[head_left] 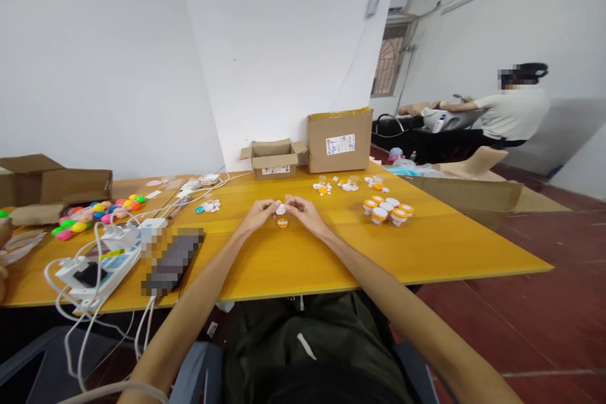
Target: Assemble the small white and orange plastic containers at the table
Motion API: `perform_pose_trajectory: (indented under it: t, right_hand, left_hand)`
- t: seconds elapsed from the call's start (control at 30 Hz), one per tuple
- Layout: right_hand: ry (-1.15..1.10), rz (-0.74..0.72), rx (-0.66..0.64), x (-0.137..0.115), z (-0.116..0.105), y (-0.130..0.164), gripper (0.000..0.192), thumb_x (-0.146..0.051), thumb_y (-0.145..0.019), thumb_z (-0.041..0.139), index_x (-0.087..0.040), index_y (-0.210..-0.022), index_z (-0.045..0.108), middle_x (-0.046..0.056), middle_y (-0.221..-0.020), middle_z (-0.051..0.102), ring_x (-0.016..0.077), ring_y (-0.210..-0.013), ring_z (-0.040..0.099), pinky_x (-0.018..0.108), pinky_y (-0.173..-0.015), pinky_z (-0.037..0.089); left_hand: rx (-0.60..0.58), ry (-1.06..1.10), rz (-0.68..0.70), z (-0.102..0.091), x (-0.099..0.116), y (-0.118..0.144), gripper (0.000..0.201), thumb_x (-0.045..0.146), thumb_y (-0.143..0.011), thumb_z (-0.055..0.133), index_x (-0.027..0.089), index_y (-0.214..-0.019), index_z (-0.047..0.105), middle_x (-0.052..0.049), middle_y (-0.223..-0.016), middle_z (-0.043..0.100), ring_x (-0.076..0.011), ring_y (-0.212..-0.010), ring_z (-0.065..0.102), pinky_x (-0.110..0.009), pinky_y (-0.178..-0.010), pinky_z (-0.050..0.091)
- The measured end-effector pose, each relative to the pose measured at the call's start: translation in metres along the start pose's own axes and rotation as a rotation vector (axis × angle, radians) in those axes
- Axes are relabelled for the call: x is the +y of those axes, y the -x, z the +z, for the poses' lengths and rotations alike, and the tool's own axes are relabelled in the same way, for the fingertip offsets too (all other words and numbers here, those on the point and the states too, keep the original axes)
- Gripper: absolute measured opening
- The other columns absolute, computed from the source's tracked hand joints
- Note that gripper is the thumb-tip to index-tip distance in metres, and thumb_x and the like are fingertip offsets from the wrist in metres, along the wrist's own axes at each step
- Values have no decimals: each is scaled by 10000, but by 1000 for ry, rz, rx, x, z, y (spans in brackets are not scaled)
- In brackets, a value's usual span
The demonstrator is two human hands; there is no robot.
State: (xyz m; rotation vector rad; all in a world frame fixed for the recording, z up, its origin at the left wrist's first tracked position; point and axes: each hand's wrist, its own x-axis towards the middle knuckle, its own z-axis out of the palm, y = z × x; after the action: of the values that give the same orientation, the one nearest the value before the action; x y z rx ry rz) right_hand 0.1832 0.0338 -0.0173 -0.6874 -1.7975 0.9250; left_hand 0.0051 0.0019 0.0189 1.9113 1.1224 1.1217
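Over the middle of the yellow table (326, 265), my left hand (261, 213) and my right hand (305, 213) meet fingertip to fingertip. Between them they pinch a small white round plastic part (281, 209); its exact kind is too small to tell. Just below it on the table lies an orange ring-shaped lid (283, 223). Something clear, partly hidden by the fingers, stands right behind my hands. To the right is a group of small clear cups with orange or white lids (379, 214).
Loose white and orange parts (348, 185) lie at the back right, before a closed carton (339, 142) and an open box (274, 159). Leftward are white pieces (208, 206), a phone (174, 262), a corded power strip (118, 265) and colourful plastic balls (95, 211). Another person (514, 107) sits far right.
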Motion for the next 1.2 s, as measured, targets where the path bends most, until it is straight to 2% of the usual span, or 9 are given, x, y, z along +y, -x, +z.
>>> perform_pose_trajectory:
  t: [0.17,0.4,0.5,0.6,0.7,0.87,1.0,1.2]
  right_hand:
    - [64,22,0,3,-3,2,205,-388,-839,576,-198,-828,654,26,-858,696,190,-849,625,325,-802,494]
    - [97,93,2,11,-5,2,90,-198,-768,547,-198,-799,631,27,-842,701,189,-840,649,360,-848,509]
    - [53,113,-31,12,-6,3,228,-83,-675,544,-201,-858,610,26,-906,706,184,-908,656,369,-910,501]
    - [-8,111,-122,11,-6,6,366,-23,-612,561,-209,-926,579,28,-998,700,179,-983,654,377,-966,486]
    - [-23,106,-199,7,-5,10,413,-48,-619,650,-220,-983,557,36,-1051,692,185,-999,656,396,-979,487]
    - [43,86,-186,5,-3,12,481,-182,-614,807,-226,-1022,555,45,-1062,690,205,-992,661,441,-973,497]
    - [64,78,-167,11,-1,10,474,-223,-602,841,-226,-1001,586,41,-1009,697,210,-946,668,441,-936,518]
    - [55,96,-155,14,0,10,467,-251,-601,847,-223,-996,599,41,-991,704,209,-923,674,435,-918,525]
  left_hand:
    - [72,-30,-25,0,-1,0,543,675,-768,557,178,-553,517,35,-539,463,-114,-569,433,-248,-562,347]
    - [29,-52,-49,1,-2,2,565,694,-734,576,181,-523,469,48,-517,387,-97,-536,344,-248,-520,255]
    - [5,-40,-52,3,-5,2,567,701,-722,584,177,-533,479,51,-524,375,-92,-534,322,-247,-519,234]
    - [-14,-35,-62,5,-9,1,571,704,-709,594,171,-534,490,51,-528,373,-91,-538,318,-244,-521,228]
    - [-18,-28,-76,7,-13,0,562,693,-708,605,164,-543,513,50,-534,390,-93,-548,329,-240,-527,240]
    - [-20,-17,-76,6,-15,-1,530,653,-710,638,157,-548,550,47,-533,426,-97,-554,362,-233,-527,270]
    - [-28,-23,-73,5,-14,0,512,635,-717,644,154,-553,576,40,-541,461,-105,-572,403,-228,-534,300]
    - [-28,-39,-75,5,-11,0,520,634,-704,655,157,-525,550,47,-519,431,-96,-551,378,-227,-524,291]
